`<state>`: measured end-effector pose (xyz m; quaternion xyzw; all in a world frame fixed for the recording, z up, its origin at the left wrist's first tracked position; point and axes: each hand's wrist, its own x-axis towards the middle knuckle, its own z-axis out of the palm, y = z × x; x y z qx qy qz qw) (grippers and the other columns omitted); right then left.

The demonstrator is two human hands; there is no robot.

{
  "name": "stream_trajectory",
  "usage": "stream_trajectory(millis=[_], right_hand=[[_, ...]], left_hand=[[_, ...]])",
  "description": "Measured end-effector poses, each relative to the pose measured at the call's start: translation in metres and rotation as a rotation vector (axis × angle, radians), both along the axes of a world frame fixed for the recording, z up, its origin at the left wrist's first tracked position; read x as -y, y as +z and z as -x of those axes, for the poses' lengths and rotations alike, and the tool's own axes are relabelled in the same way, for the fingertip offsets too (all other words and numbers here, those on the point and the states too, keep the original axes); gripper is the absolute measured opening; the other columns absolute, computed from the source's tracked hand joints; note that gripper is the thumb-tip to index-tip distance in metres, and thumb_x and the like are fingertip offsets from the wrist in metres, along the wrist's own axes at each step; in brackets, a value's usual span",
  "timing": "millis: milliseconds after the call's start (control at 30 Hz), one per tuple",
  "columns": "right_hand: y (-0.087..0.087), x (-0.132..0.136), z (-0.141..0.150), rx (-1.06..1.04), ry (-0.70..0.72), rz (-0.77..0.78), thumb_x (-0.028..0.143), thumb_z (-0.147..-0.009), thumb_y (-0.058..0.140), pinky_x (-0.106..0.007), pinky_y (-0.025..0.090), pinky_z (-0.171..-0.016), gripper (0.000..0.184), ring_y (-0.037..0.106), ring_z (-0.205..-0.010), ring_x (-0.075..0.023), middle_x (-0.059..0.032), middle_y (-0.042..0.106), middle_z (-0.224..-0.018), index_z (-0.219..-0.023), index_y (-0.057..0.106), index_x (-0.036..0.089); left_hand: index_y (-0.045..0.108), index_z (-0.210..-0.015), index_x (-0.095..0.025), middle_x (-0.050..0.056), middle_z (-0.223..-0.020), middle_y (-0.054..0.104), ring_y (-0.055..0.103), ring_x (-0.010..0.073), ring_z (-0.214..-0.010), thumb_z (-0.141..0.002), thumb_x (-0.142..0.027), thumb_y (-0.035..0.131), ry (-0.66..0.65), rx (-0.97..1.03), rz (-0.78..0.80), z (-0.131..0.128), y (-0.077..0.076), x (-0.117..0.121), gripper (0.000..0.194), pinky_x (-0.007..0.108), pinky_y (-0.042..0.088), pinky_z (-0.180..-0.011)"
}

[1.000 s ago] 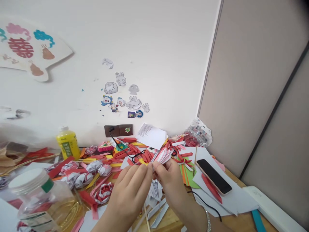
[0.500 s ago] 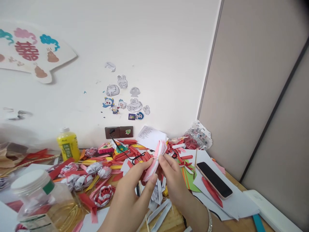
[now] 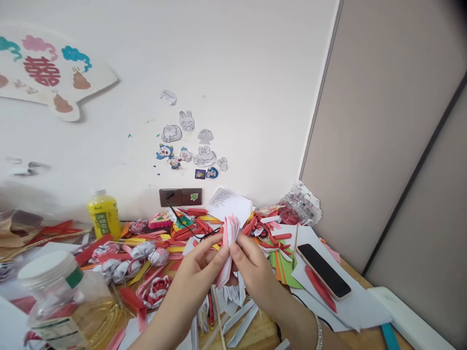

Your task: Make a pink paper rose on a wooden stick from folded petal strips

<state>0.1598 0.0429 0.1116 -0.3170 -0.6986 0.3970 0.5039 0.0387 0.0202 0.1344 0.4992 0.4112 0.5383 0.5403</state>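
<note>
A bundle of folded pink and white paper (image 3: 231, 228) stands upright between my hands, pinched at its middle so the layers fan out above and below. My left hand (image 3: 204, 262) is closed on its left side, thumb in front. From the right, my right hand (image 3: 253, 265) grips the same bundle, its thumb close to the left thumb. The fingers behind the paper are partly hidden. Folded white paper strips (image 3: 241, 323) and a thin wooden stick (image 3: 219, 316) lie below the hands.
Crumpled paper flowers (image 3: 156, 291) and red strips cover the table's left. A yellow bottle (image 3: 104, 216) and a clear jar (image 3: 65, 306) stand there. On the right a phone (image 3: 324, 270) rests on white sheets (image 3: 350, 311). A black cable (image 3: 186, 223) runs from the wall socket (image 3: 180, 197).
Both hands and the paper bundle have shifted slightly left. The bundle has turned more upright, and the thumbs have come together at its middle.
</note>
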Motion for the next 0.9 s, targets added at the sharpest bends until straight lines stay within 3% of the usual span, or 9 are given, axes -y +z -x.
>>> stream_trajectory(millis=[100,233,467,633,767,900], right_hand=[[0.002,0.001,-0.001,0.024,0.018,-0.034,0.037,-0.092,0.037,-0.023,0.037,-0.064,0.025,0.043,-0.069,-0.0125,0.0016,0.047,-0.073,-0.092,0.054,0.019],[0.003,0.003,0.0,-0.006,0.041,-0.007,0.038,-0.092,0.036,-0.024,0.039,-0.066,0.028,0.045,-0.07,-0.0137,0.0004,0.048,-0.074,-0.099,0.055,0.019],[-0.009,0.004,0.006,0.005,-0.045,0.08,0.042,-0.091,0.036,-0.021,0.033,-0.049,0.028,0.038,-0.058,-0.0116,0.0015,0.042,-0.068,-0.079,0.048,0.019],[-0.01,0.006,0.012,0.02,-0.096,0.072,0.04,-0.091,0.036,-0.021,0.032,-0.047,0.028,0.036,-0.054,-0.0107,0.0027,0.039,-0.064,-0.072,0.041,0.02],[-0.006,0.006,0.012,-0.147,0.046,0.138,0.043,-0.09,0.037,-0.02,0.031,-0.044,0.03,0.035,-0.049,-0.0092,0.0048,0.036,-0.058,-0.069,0.039,0.02],[-0.001,0.003,0.008,-0.226,0.221,0.148,0.043,-0.09,0.038,-0.02,0.034,-0.046,0.032,0.039,-0.049,-0.0086,0.0049,0.038,-0.057,-0.069,0.042,0.019]], left_hand=[[0.058,-0.109,-0.02,0.0,-0.071,0.07,0.064,0.015,-0.06,-0.069,-0.037,0.066,-0.019,0.049,0.05,0.002,0.002,0.002,0.044,0.023,0.049,-0.056],[0.055,-0.114,-0.02,-0.001,-0.067,0.07,0.065,0.0173,-0.064,-0.068,-0.035,0.067,-0.082,0.049,0.075,0.005,0.002,0.001,0.05,0.024,0.049,-0.055],[0.055,-0.106,-0.02,-0.007,-0.05,0.056,0.054,0.0119,-0.049,-0.076,-0.035,0.057,-0.013,-0.047,-0.037,0.001,0.0,0.003,0.034,0.023,0.044,-0.052],[0.055,-0.102,-0.02,-0.009,-0.045,0.05,0.046,0.0101,-0.042,-0.072,-0.04,0.06,0.074,-0.208,-0.108,0.002,-0.01,-0.001,0.036,0.019,0.034,-0.043],[0.052,-0.105,-0.019,-0.007,-0.046,0.056,0.055,0.0143,-0.045,-0.073,-0.047,0.056,0.024,-0.136,-0.095,0.0,-0.008,0.001,0.042,0.023,0.039,-0.045],[0.05,-0.108,-0.017,-0.004,-0.05,0.061,0.057,0.0141,-0.047,-0.077,-0.041,0.055,0.005,-0.045,-0.07,-0.002,-0.001,0.004,0.039,0.023,0.041,-0.048]])
